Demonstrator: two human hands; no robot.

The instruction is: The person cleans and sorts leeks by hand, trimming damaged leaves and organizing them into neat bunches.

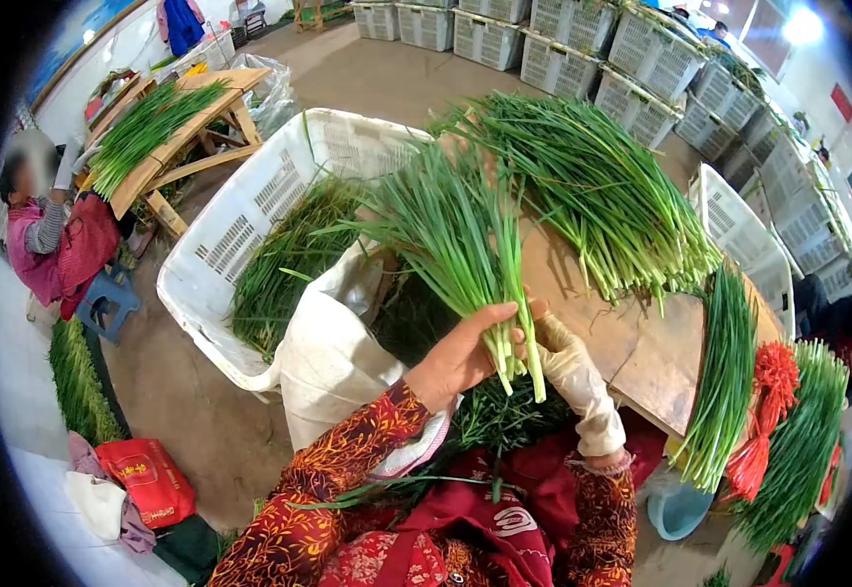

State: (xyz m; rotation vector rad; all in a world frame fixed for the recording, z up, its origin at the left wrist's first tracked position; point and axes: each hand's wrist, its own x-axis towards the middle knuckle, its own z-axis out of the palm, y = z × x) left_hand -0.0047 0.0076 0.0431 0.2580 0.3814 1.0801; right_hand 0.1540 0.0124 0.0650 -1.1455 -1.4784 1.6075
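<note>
My bare left hand is closed around a bunch of garlic chives, its pale stem ends down and its green leaves fanned up and away. My right hand, in a cream glove with bare fingertips, closes on a few stalks at the right side of that bunch. Behind them, a big heap of chives lies on a wooden board. A neat bundle of chives rests along the board's right edge, beside a hank of red ties.
A white crate with loose greens stands left, a white sack against its near side. More chives lie far right above a light-blue basin. Another person sits by a wooden bench. Stacked crates line the back.
</note>
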